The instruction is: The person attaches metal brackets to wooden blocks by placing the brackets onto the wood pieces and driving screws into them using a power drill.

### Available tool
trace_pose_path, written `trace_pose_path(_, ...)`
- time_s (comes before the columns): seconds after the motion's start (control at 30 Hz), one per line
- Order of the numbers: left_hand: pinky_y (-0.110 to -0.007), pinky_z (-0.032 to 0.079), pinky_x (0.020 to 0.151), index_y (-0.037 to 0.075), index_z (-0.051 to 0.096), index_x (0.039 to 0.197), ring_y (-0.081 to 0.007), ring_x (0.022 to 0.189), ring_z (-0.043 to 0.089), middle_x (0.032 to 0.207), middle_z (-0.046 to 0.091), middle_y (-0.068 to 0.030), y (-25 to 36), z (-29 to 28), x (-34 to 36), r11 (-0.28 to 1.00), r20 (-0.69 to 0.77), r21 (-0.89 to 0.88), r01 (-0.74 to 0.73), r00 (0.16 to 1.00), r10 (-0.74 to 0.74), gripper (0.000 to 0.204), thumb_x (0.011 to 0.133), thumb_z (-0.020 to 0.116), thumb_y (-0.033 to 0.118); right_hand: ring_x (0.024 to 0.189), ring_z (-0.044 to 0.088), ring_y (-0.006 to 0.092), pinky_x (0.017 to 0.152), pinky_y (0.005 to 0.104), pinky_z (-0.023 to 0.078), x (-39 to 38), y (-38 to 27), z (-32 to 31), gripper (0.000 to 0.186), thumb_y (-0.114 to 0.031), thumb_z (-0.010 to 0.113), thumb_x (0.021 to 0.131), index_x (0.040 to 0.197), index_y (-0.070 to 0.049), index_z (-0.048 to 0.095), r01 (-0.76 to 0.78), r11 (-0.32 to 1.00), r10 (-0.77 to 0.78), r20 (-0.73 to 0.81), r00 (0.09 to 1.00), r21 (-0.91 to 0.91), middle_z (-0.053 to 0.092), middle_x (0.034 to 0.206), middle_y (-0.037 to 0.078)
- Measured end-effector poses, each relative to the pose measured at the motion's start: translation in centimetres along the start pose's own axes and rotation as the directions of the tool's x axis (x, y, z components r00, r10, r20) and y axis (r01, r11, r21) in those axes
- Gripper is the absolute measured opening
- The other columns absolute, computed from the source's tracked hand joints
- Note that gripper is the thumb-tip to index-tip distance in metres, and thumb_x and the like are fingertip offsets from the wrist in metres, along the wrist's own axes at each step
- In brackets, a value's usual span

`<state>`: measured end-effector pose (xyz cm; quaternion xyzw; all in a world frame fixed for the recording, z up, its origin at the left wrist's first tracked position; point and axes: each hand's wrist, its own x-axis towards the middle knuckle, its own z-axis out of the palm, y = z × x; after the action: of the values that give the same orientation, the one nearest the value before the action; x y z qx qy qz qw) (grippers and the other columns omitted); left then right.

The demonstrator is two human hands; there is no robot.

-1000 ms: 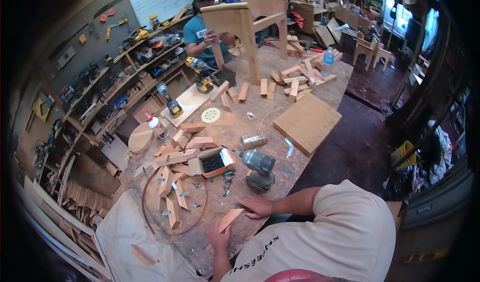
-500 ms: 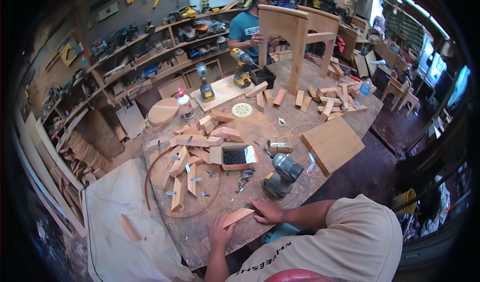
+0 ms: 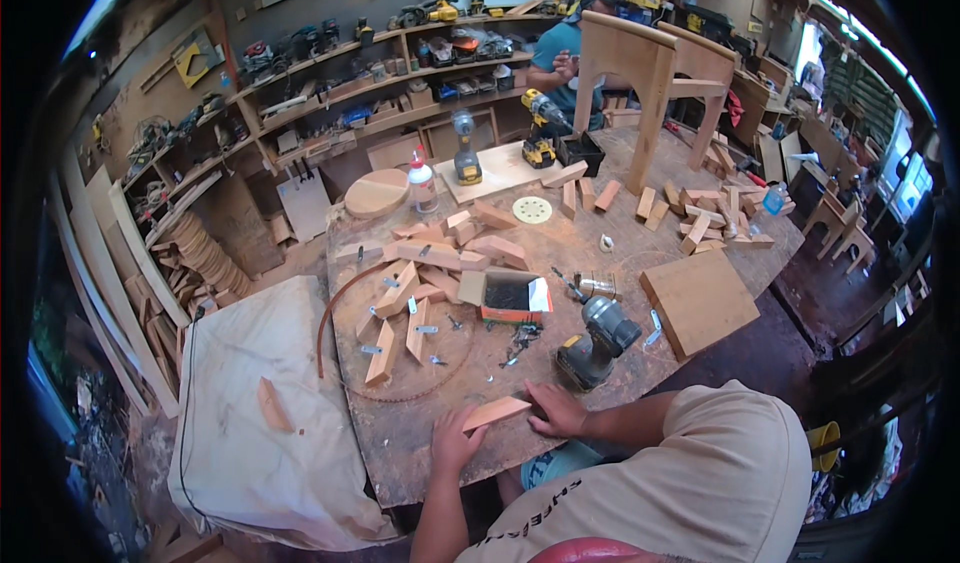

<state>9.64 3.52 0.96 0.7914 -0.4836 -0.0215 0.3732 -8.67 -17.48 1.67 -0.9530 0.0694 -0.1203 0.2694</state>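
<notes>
A short wooden block (image 3: 497, 413) with angled ends lies at the near edge of the workbench, between my two hands. My left hand (image 3: 457, 443) has its fingers closed on the block's left end. At the other end, my right hand (image 3: 557, 410) has thumb and fingers around the pointed tip. Just beyond my right hand stands a cordless drill (image 3: 598, 338) with a bit fitted. Several wooden blocks with small metal brackets, such as one block (image 3: 381, 353), lie to the left. An open carton (image 3: 515, 296) of dark screws sits behind, with loose screws (image 3: 520, 343) in front of it.
A co-worker (image 3: 560, 53) stands across the workbench behind a wooden frame with legs (image 3: 652, 113). Two more drills, one a yellow drill (image 3: 540, 128), stand near a glue bottle (image 3: 422, 185). A square board (image 3: 700, 303) lies right; a cloth-covered surface (image 3: 250, 363) is at left.
The view has swung left, so everything sits further right and lower in the picture. My hands stay at the same block's ends. The co-worker's hand has lifted from the wooden frame.
</notes>
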Motion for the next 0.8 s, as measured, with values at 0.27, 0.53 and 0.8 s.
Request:
trace_pose_path(0.27, -0.043, 0.041, 0.099, 0.011, 0.064, 0.117, -0.033, 0.109, 0.058, 0.113, 0.066, -0.0117, 0.58, -0.18, -0.26, 1.0, 0.027, -0.015, 0.008, 1.0, -0.008, 0.048, 0.074, 0.078, 0.029, 0.113, 0.049, 0.0372, 0.099, 0.0455, 0.039, -0.49, 0.03, 0.41, 0.083, -0.029, 0.065, 0.083, 0.148, 0.001, 0.024, -0.027, 1.0, 0.027, 0.012, 1.0, -0.012, 0.052, 0.12, 0.019)
trace_pose_path(0.53, -0.044, 0.041, 0.1, 0.012, 0.065, 0.117, -0.0313, 0.109, 0.059, 0.114, 0.066, -0.0109, 0.46, -0.16, -0.45, 0.999, 0.016, -0.009, 0.034, 0.999, -0.034, 0.048, 0.075, 0.077, 0.032, 0.113, 0.05, 0.0359, 0.099, 0.0442, 0.039, -0.54, -0.13, 0.22, 0.083, -0.028, 0.066, 0.083, 0.148, 0.001, 0.024, -0.015, 1.0, 0.015, -0.018, 1.0, -0.012, 0.052, 0.121, 0.018)
trace_pose_path(0.8, -0.045, 0.042, 0.1, 0.012, 0.064, 0.118, -0.0332, 0.109, 0.059, 0.114, 0.066, -0.0124, 0.33, -0.19, -0.69, 0.999, 0.032, -0.015, 0.032, 0.999, -0.032, 0.048, 0.075, 0.076, 0.031, 0.113, 0.05, 0.0365, 0.098, 0.0455, 0.04, -0.75, 0.19, 0.7, 0.083, -0.027, 0.066, 0.082, 0.149, 0.0, 0.024, -0.012, 1.0, 0.012, 0.009, 1.0, -0.001, 0.053, 0.123, 0.018)
